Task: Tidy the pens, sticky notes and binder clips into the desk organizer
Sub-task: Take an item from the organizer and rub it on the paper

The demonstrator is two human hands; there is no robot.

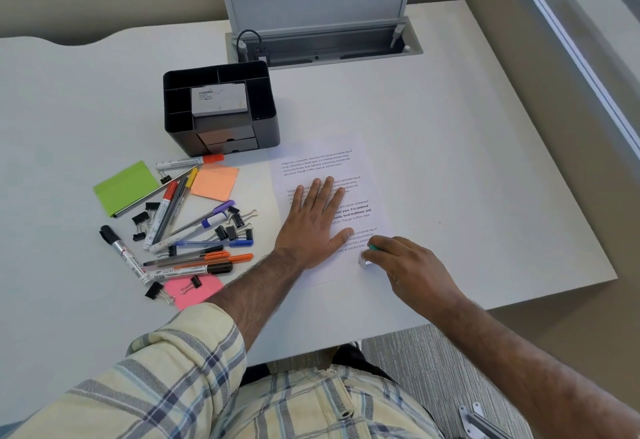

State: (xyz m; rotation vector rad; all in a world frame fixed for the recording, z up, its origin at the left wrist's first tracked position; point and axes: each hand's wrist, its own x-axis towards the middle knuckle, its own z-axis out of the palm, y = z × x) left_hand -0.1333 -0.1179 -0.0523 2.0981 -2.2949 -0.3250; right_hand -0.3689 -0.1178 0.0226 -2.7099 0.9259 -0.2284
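Plaid sleeve (180, 369) nearest, reaching out to the left grip (313, 227), which lies released, fingers straight and spread, palm flat on a printed sheet (322, 165). Just right of it the right grip (405, 262) is curled round a small object (367, 258) at the sheet's near right corner; a teal tip and a pale end show, but I cannot tell what it is. Neither grip touches any of the task's things, so the tidying looks not yet begun, with both busy on the sheet. Left of the sheet the pens (194, 231) lie loose and crossed in a heap on the worktop (450, 161): markers with red, orange and black caps, slim blue, purple and orange pens. Black binder clips (230, 231) are scattered among and beside them, some with wire arms splayed. Three sticky notes pads ring the heap: green (124, 187) far left, orange (214, 180) far side, pink (194, 291) nearest, with clips on it. Beyond stands the black organizer (266, 120), its slots along the far and left sides showing nothing in them, a grey box (218, 99) lying across its middle, two small drawers facing near. The next move, I judge, calls for freeing a grip, reaching left and gathering several pens, then standing them upright in a tall slot.
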